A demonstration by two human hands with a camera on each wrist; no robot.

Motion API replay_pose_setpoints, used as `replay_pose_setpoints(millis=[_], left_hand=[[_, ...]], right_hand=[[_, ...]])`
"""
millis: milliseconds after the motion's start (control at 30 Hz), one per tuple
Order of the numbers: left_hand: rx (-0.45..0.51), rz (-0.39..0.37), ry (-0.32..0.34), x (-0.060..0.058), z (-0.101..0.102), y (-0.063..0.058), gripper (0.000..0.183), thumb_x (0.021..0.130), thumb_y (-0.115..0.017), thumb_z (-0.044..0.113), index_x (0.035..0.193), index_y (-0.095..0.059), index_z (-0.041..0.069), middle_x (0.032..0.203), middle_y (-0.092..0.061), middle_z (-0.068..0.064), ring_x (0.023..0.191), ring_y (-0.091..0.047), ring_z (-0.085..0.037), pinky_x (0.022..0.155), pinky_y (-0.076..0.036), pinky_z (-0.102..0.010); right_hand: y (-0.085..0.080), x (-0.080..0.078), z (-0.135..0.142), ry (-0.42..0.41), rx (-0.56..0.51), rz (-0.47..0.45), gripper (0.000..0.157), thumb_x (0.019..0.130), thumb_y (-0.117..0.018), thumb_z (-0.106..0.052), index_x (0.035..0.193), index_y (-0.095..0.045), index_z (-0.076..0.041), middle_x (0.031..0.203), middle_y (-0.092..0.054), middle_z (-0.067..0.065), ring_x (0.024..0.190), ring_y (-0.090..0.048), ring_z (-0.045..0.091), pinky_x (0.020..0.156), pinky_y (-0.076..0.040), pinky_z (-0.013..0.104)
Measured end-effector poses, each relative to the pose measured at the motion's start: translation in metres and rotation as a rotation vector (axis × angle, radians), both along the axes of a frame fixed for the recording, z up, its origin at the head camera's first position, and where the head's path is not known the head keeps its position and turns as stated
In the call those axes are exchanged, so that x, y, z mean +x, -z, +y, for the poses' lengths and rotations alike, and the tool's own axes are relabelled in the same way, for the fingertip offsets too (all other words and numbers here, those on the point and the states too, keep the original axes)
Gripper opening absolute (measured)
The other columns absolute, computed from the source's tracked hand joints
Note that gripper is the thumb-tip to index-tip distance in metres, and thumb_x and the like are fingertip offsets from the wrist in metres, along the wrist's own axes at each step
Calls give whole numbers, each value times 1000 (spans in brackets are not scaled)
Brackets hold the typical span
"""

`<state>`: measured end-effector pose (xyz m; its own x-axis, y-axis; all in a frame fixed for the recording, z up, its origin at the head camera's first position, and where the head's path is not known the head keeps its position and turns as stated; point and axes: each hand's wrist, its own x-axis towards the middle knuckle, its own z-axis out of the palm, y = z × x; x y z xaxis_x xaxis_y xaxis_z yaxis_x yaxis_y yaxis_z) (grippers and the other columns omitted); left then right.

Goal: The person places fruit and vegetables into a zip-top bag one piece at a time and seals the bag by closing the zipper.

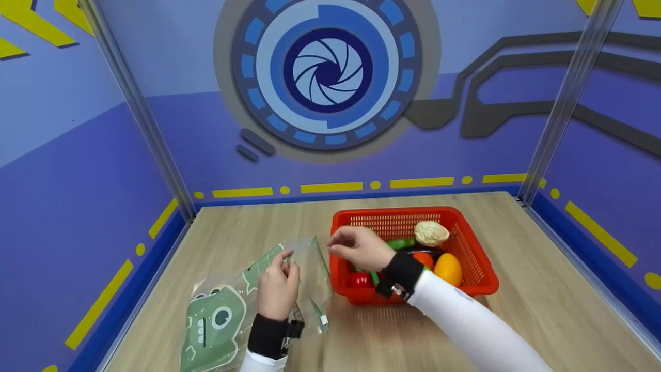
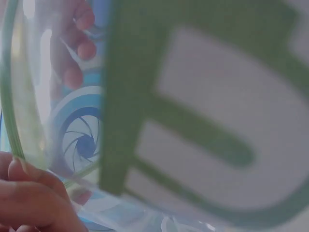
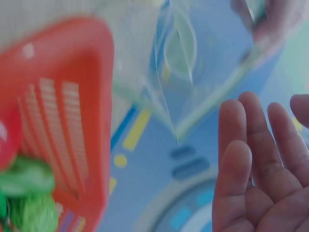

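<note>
My left hand (image 1: 278,292) pinches the edge of a clear zip bag (image 1: 214,328) printed with a green cartoon monster. The bag spreads to the left of the basket, with a small white slider (image 1: 324,320) at its lower right corner. In the left wrist view, thumb and finger grip the bag's rim (image 2: 14,130) at lower left. My right hand (image 1: 364,248) hovers over the left side of a red plastic basket (image 1: 483,276). It is empty, and its fingers are loosely bent, apart from the bag in the right wrist view.
Inside the basket are a yellow mango-like fruit (image 1: 448,269), a pale cream vegetable (image 1: 431,233), a green vegetable (image 1: 401,244), a dark eggplant-like piece and red pieces (image 1: 360,280). Purple panels stand round the wooden table (image 1: 248,219) at the back and sides.
</note>
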<state>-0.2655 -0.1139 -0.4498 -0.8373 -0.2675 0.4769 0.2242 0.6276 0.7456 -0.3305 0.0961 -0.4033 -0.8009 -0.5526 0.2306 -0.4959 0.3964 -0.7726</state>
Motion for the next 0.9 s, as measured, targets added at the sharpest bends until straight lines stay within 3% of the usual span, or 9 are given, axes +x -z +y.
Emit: replay_pose_setpoints(millis=[167, 300, 500, 600, 733, 900], left_hand=[[2, -1, 0, 0, -1, 0, 26, 93, -62, 0, 118, -72, -2, 59, -34, 8, 48, -28, 0, 48, -26, -22], [8, -14, -1, 0, -1, 1, 28, 94, -62, 1, 121, -71, -2, 59, -34, 8, 48, -28, 0, 48, -26, -22], [21, -26, 8, 2, -2, 2, 32, 94, -61, 1, 124, -69, -3, 59, -35, 8, 48, -29, -1, 47, -27, -21], [22, -46, 13, 1, -1, 2, 33, 94, -61, 1, 125, -68, -3, 60, -35, 8, 48, -30, -3, 47, -28, -21], [22, -51, 16, 1, -1, 3, 35, 93, -60, 1, 127, -68, -3, 60, -35, 8, 49, -31, -3, 48, -28, -21], [20, -27, 20, 3, -1, 3, 35, 93, -61, 1, 127, -68, -3, 59, -36, 8, 48, -29, 0, 47, -28, -22]], right_hand=[[-9, -9, 30, 70, -8, -2, 17, 100, -68, -22, 109, -73, -9, 106, -75, 10, 92, -65, 17, 87, -55, 32], [-13, -16, 52, 124, -22, 23, 19, 100, -66, -18, 112, -72, -4, 107, -75, 15, 90, -67, 17, 81, -55, 27], [-15, -33, 87, 251, 0, 4, 19, 102, -64, -18, 115, -71, -6, 111, -73, 15, 100, -69, 27, 87, -54, 35], [-12, -39, 104, 288, 62, -3, 22, 103, -63, -21, 117, -70, -5, 113, -72, 15, 102, -68, 30, 89, -54, 39], [0, -41, 121, 278, 188, 23, 24, 102, -66, -23, 116, -69, -5, 110, -73, 13, 97, -68, 24, 90, -55, 44], [18, -40, 130, 264, 331, 27, 17, 98, -71, -27, 107, -72, -13, 102, -73, 4, 90, -67, 17, 85, -56, 41]])
